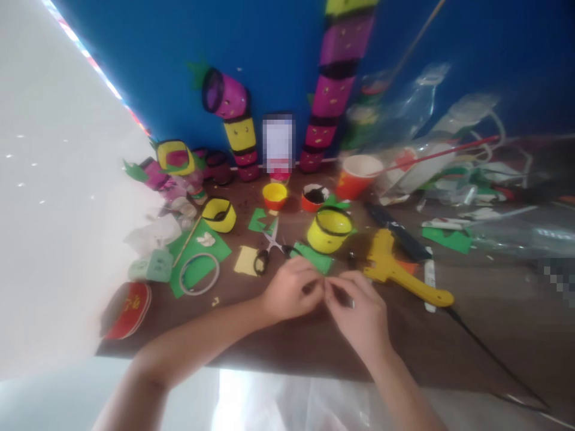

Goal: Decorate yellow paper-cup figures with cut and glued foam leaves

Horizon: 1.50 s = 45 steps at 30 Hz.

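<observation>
From the head camera, the left hand [294,288] and the right hand [359,305] meet low over the near part of the desk [309,347]. Each grip is a pinch, thumb and finger together, tip to tip with the other hand — blur hides whether anything small sits between them, so I cannot tell

Just beyond the left hand lies a piece of green paper [317,258], its long axis running left to right and sloping towards the person. It should be light, limp and easy to crease, best taken by an edge. Behind it stands the yellow cup [330,234], axis roughly upright, dark-rimmed mouth facing up. It looks thin-walled and light, likely to dent if squeezed, so a gentle hold around its side would suit

Scissors [273,244] lie to the left, blades parted and pointing away — a glue gun [390,266] rests to the right, its handle stretching rightward
</observation>
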Tool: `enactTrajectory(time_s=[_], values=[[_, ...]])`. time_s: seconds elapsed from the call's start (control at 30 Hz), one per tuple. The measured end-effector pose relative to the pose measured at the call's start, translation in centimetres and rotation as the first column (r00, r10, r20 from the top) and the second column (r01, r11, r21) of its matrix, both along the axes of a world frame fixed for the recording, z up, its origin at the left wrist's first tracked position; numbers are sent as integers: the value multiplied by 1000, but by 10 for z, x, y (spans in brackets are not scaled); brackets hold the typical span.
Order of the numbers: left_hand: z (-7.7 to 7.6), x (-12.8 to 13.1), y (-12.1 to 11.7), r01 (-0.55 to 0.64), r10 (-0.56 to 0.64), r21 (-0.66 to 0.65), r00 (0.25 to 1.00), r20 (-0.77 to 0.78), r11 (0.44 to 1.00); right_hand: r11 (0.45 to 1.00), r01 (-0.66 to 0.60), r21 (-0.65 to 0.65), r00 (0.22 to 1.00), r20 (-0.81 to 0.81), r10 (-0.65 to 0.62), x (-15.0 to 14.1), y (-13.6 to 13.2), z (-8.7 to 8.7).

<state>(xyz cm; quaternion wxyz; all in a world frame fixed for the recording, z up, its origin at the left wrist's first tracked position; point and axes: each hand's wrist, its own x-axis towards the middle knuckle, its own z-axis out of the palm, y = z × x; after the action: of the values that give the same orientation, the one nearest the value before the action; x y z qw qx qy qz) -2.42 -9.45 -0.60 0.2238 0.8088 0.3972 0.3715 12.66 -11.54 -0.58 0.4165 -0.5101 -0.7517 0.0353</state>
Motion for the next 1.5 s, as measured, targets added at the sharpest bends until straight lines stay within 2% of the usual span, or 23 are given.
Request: enactTrajectory(time_s=[0.2,0.43,0.9,1.5], values=[[4,1,0,-14,15,-24,999,32,1000,1000,4,30,1000,-16,-3,0,1,0],[3,2,-1,-40,41,-24,999,30,999,1000,10,-1,999,-43,-10,0,0,3],[4,-1,0,30,-31,-26,999,-23,999,1000,-21,-13,999,-46,21,3,0,0],[4,0,0,13,-7,-71,996,90,997,994,-48,-94,992,-121,37,1,-1,3]])
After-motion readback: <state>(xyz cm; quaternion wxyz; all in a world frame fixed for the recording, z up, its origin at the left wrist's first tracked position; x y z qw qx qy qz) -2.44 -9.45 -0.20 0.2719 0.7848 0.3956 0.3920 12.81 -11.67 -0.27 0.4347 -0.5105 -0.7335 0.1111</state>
